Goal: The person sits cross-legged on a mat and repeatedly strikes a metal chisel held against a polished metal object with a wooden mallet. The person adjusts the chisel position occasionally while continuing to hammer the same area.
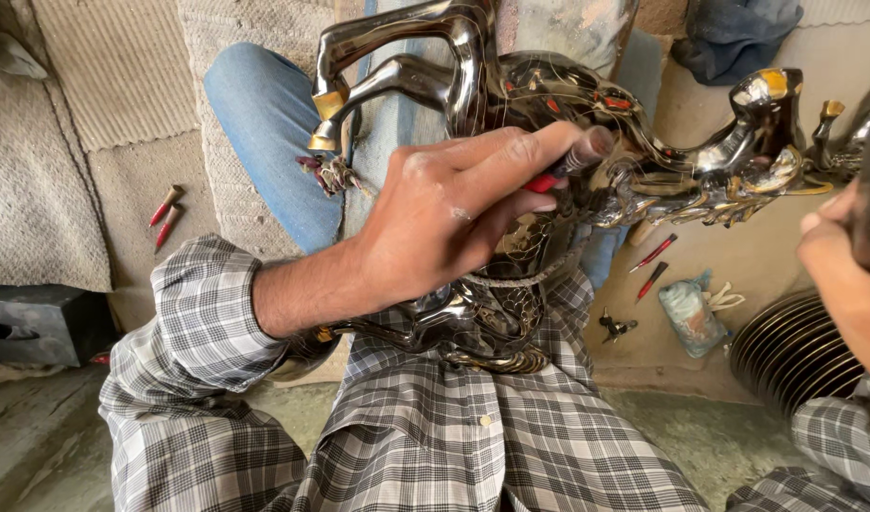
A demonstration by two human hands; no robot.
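One horse figurine of dark polished metal lies across the person's lap, legs up and toward the top of the view. Its surface is glossy black-silver with fine engraved lines, small red inlays along the back, and gold-coloured hooves; two raised legs end at upper left, and further limbs with gold tips reach to the right.

Two hands are in view. The left hand rests on the horse's body, its grip pressed together on one red-handled tool, pinched between thumb and forefinger with the tip against the metal. The right hand shows only partly at the right edge, beside a blurred dark part of the figurine; whether its fingers are closed or spread cannot be told.

Loose on the floor: two red-handled tools at left, lying side by side, and two more at right, just below the horse. One small dark metal piece lies near these. One pale blue cloth bundle, tied shut, sits beside it; its contents are hidden. One round ribbed dark disc lies at lower right. One dark block stands at the left edge. Another person's leg in blue jeans is behind the figurine.
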